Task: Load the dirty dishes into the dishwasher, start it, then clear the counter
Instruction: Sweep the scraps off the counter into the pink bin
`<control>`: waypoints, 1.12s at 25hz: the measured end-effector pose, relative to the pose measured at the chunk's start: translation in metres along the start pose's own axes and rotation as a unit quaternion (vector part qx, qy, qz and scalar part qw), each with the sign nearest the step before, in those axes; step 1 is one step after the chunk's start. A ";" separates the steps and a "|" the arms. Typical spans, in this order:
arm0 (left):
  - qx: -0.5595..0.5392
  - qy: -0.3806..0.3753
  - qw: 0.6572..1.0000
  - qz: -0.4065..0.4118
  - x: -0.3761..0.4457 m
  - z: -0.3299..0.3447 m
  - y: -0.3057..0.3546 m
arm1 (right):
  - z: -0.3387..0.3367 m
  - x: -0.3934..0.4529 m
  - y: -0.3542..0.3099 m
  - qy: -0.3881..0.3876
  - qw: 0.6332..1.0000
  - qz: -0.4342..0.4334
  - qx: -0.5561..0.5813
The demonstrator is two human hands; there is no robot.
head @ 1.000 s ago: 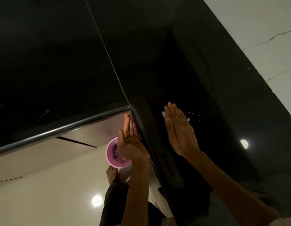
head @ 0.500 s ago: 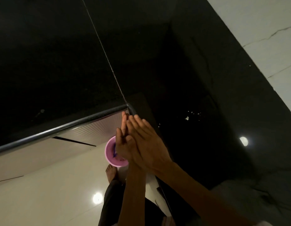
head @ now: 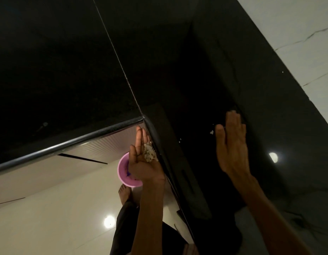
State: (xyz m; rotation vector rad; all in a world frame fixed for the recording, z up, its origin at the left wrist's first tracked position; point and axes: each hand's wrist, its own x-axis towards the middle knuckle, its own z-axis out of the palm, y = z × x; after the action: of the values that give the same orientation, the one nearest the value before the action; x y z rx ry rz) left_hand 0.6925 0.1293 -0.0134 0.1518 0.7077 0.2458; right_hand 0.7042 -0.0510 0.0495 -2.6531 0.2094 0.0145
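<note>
Fingers (head: 141, 133) of the left hand (head: 143, 162) are straight and close together, palm turned up, cupped just below the rounded edge of the black tabletop (head: 196, 89) at its corner. A small heap of white crumbs (head: 150, 153) lies on that palm, against the side nearest the tabletop edge; the fingers are not curled over it. The left forearm rises from the lower middle of the view, nearly vertical. Fingers (head: 233, 122) of the right hand (head: 232, 148) are also straight and held together, back of the hand toward the camera, laid flat over the tabletop surface; whether the palm touches the surface cannot be told. The right forearm enters from the lower right at a slant. A few loose white crumbs (head: 211, 132) lie on the tabletop just left of the right thumb, with one more speck a little further left, between the two hands. A pink bin (head: 122, 170) stands on the floor (head: 49, 208) directly under the left hand, its mouth partly hidden by the palm; something blue shows inside it. A bare foot (head: 125, 193) rests on the pale floor just beside the bin, with a dark trouser leg (head: 126, 227) above it. Round light reflections show on the floor and on the tabletop right of the right hand. A pale tiled wall (head: 297, 34) borders the tabletop at upper right.
</note>
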 end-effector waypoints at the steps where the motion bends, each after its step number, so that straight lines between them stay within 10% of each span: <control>1: 0.013 -0.005 1.000 -0.004 0.003 -0.004 0.001 | -0.003 0.003 0.007 -0.009 0.998 0.025 -0.062; 13: -0.052 -0.073 0.996 0.009 -0.029 -0.003 -0.002 | 0.078 -0.055 -0.102 -0.140 0.935 -0.301 -0.123; 18: 0.018 -0.004 1.000 -0.003 -0.008 0.003 0.002 | 0.022 -0.023 -0.038 -0.094 0.990 -0.054 -0.093; 21: 0.029 0.008 1.000 0.004 -0.002 -0.004 0.000 | 0.045 -0.047 -0.047 -0.131 0.956 -0.165 -0.204; 24: 0.025 0.013 0.999 -0.046 -0.007 -0.001 0.003 | 0.060 -0.056 -0.075 -0.218 0.897 -0.370 -0.103; 28: 0.017 -0.019 1.000 -0.018 -0.003 0.002 0.003 | 0.029 0.030 -0.094 -0.133 0.960 -0.193 0.156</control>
State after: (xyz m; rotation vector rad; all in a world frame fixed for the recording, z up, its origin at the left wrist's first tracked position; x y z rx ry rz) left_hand 0.6911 0.1308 -0.0092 0.1754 0.6754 0.1969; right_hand 0.7487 0.0403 0.0659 -2.3021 -0.3666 0.1924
